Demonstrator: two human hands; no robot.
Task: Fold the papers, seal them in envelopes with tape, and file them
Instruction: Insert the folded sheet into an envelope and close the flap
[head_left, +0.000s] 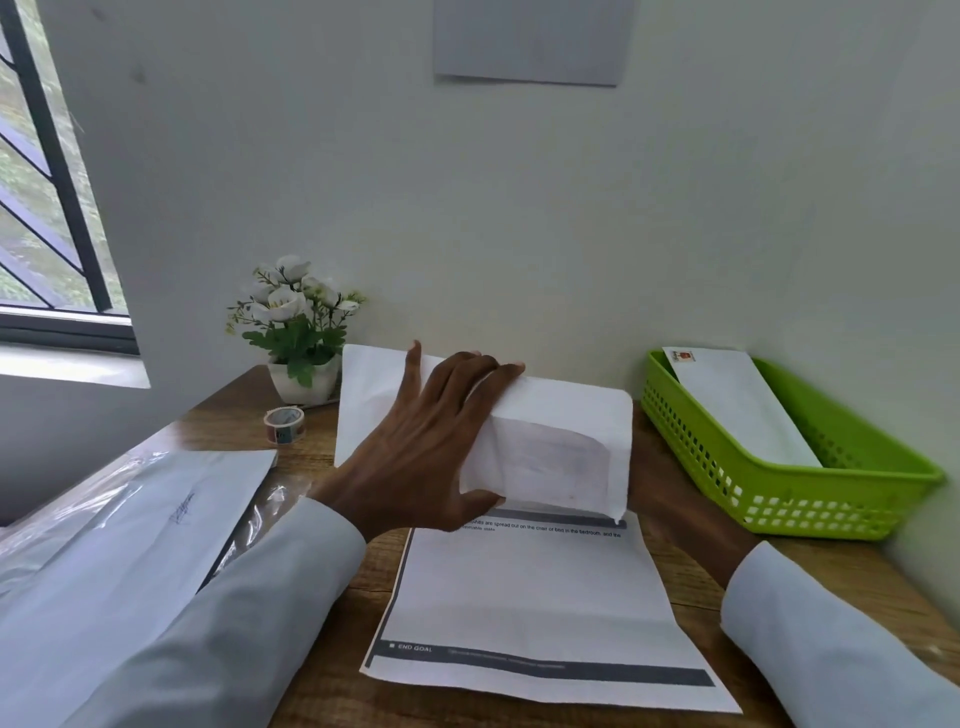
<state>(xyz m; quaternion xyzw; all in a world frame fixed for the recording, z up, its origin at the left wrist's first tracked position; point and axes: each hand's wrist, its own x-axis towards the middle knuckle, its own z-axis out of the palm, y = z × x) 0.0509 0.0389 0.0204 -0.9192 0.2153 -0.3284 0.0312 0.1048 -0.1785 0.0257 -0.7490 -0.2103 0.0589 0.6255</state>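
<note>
Two sleeved arms reach over a wooden desk (332, 670) pushed against a pale wall. Farthest left, beside the barred window (47, 208), a pile of papers in clear plastic wrap (130, 525) lies on the desk's near corner, partly under the left sleeve (218, 613). Behind it stands a small roll of tape (283, 424), upright on its edge, just in front of a white pot of artificial flowers (296, 332) set against the wall. In the middle, the left hand (415, 457) holds a white envelope (550, 447) raised above the desk, fingers (483, 371) curled over its top edge and thumb pressed against its lower edge (the flap side faces the camera, and a darker shape shows faintly through the paper). Beneath it a printed sheet (524, 597) lies flat on the desk, its far end hidden behind the envelope, a grey band marked "END GOAL" near its front edge. The right hand is hidden behind the envelope, only the wrist and sleeve (826, 639) showing, so I cannot tell what its fingers are doing. Farthest right, a green perforated basket (810, 499) sits in the desk's corner with one stamped envelope (737, 405) leaning inside it.
</note>
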